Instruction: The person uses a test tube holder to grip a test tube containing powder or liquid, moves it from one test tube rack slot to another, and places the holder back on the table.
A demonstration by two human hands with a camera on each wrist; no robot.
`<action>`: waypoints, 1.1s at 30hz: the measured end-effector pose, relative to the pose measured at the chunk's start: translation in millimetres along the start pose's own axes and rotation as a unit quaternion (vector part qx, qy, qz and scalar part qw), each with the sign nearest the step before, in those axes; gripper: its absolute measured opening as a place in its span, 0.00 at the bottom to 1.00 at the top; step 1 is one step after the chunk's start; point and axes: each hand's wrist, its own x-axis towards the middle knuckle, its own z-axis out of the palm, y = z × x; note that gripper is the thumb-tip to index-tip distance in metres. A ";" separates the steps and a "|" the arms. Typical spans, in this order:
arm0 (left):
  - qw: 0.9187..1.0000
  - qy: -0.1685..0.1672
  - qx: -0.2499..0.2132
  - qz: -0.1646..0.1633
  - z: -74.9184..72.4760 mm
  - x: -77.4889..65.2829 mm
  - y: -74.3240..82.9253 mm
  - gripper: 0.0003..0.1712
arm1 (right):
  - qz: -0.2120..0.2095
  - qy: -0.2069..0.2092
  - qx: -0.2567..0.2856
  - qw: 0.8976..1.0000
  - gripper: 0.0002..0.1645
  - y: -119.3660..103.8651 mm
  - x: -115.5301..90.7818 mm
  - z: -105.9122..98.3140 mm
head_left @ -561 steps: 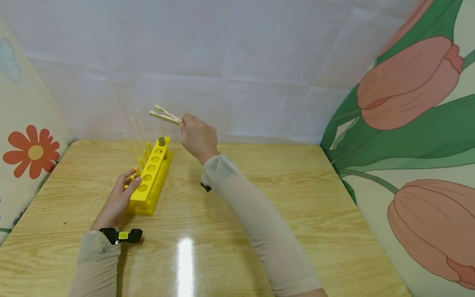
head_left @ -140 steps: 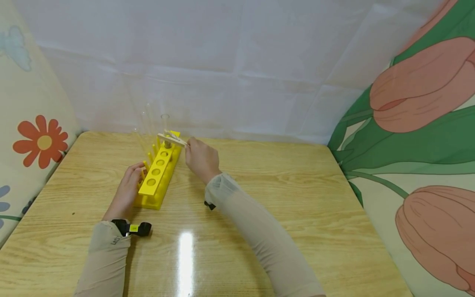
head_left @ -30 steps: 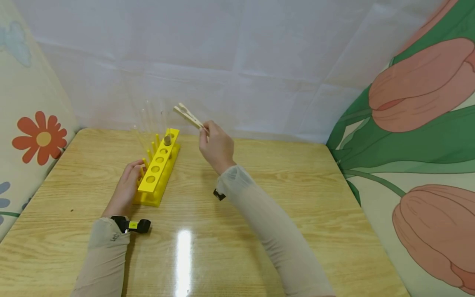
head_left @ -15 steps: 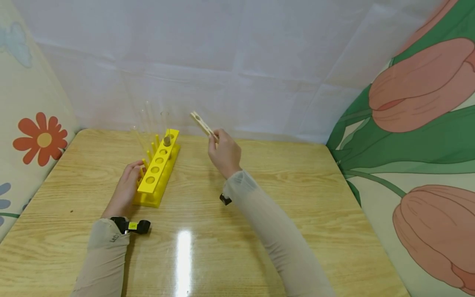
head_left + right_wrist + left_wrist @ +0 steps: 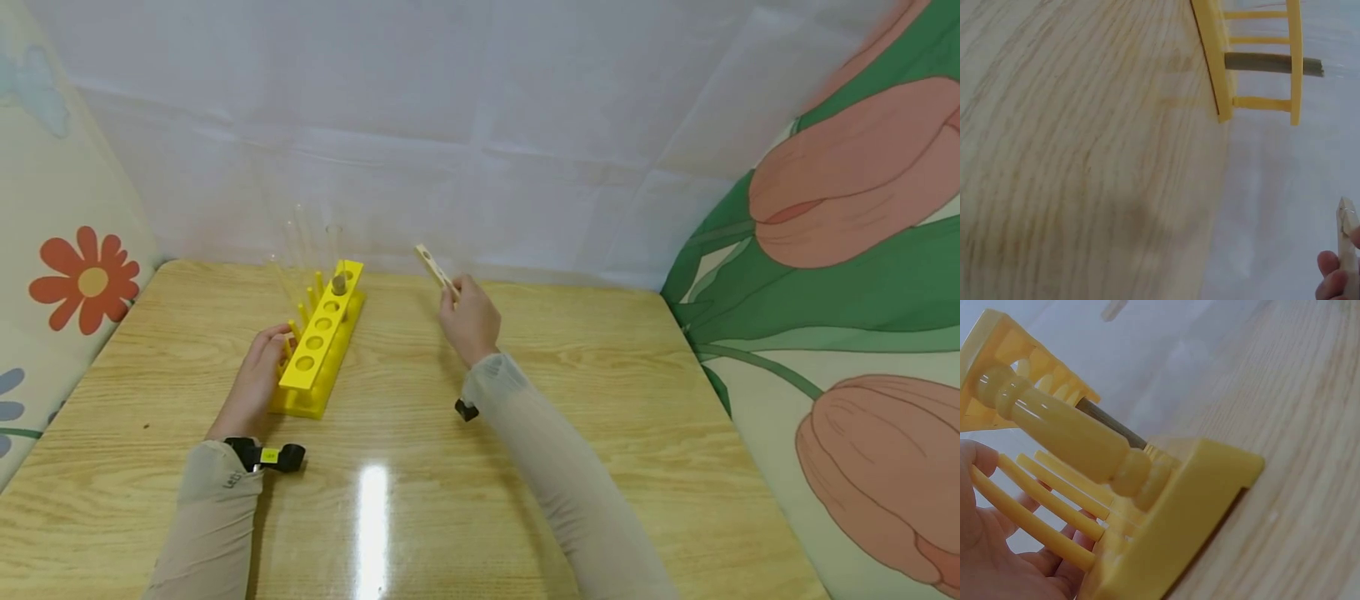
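A yellow test tube rack (image 5: 321, 325) stands on the table. A glass test tube with dark brown contents (image 5: 339, 285) is upright in its second hole from the far end. The tube's clear top rises above the rack. Clear glass tubes (image 5: 300, 237) sit upside down on pegs along the rack's left side. My left hand (image 5: 257, 379) holds the rack's near left side, fingers around the pegs (image 5: 1041, 519). Right of the rack and above the table, my right hand (image 5: 471, 319) grips a wooden test tube clamp (image 5: 432, 264), its jaws closed and apart from the tube.
The wood-grain table (image 5: 420, 500) stretches to the right and in front of the rack. A white sheet (image 5: 570, 142) hangs behind it, and floral cloth (image 5: 847, 308) lines the sides.
The brown-filled tube stands one hole nearer than 18.7 seconds ago. The clamp, at the tube 4.7 seconds ago, has moved away right, then lower, and its jaws have closed. My left hand stays.
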 end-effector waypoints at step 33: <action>1.000 -0.005 -0.007 -0.005 -2.0 4.3 -5.4 0.40 | 0.118 -0.103 -0.025 0.987 0.11 33.4 -22.8 20.7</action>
